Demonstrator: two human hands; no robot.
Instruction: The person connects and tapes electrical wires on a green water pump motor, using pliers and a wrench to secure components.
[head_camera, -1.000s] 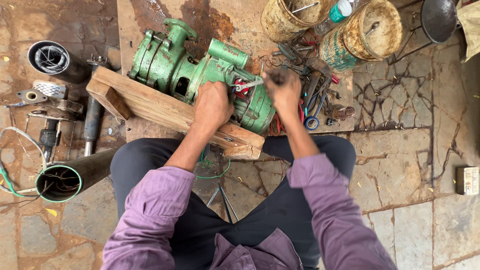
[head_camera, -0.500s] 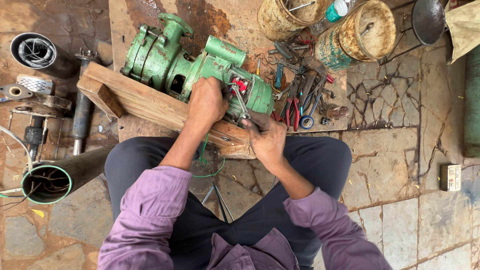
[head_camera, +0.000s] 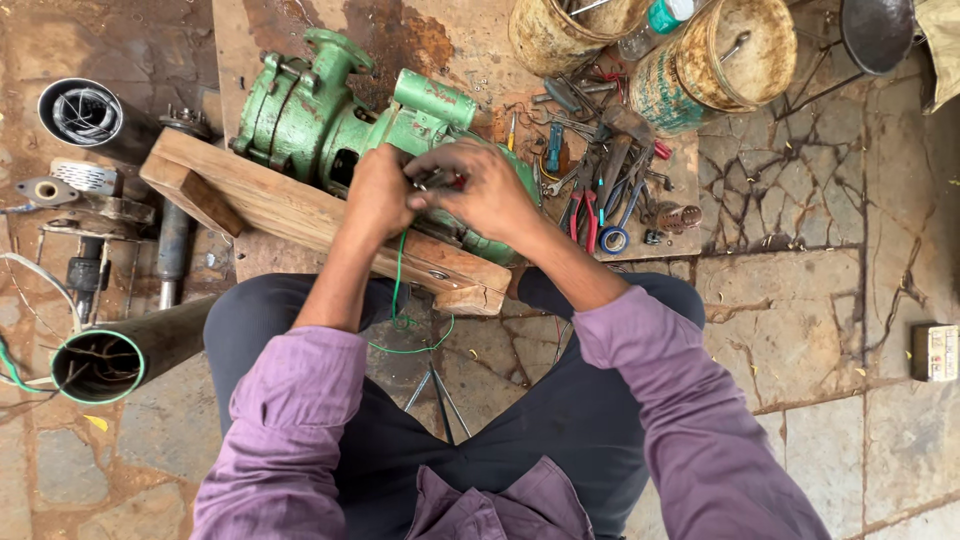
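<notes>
- I see the green pump motor (head_camera: 330, 120) lying on a wooden plank (head_camera: 300, 215), directly under both hands.
- My left hand (head_camera: 378, 195) and right hand (head_camera: 485, 190) meet above it, fingers pinched on a green wire (head_camera: 398, 290) hanging toward my lap.

Pump (head_camera: 300, 120) matt green painted metal; plank (head_camera: 290, 205) rough wood; drums (head_camera: 735, 55) rusty
</notes>
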